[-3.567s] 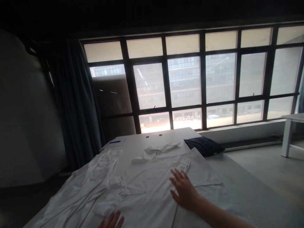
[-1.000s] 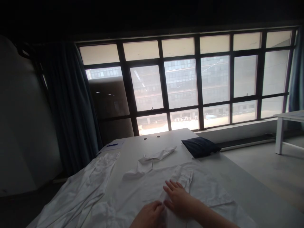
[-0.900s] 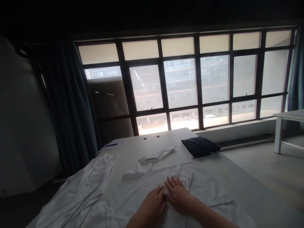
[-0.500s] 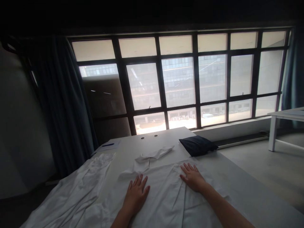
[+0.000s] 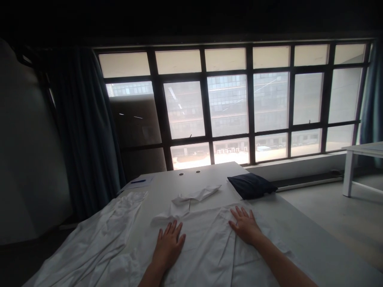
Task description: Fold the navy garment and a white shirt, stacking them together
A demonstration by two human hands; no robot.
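Note:
A white garment (image 5: 206,239) lies spread over the table before me, with creases running through its middle and a narrow strip of cloth reaching out at its far side. My left hand (image 5: 169,244) rests palm down on its left part, fingers extended. On the right part, near the garment's far edge, my right hand (image 5: 245,225) also lies flat with its fingers spread. Neither hand grips the fabric. The garment's near end runs out of view between my forearms.
More crumpled white cloth (image 5: 98,235) covers the table's left side. A folded dark cloth (image 5: 251,185) lies at the right edge of the white table (image 5: 167,181). A blue pen (image 5: 138,181) sits on paper at the far left. Another white table (image 5: 348,171) stands right, beyond the floor.
My left hand has slid slightly to the left on the garment. My right hand stays almost in place, flat on the cloth. The whole view has shifted a little.

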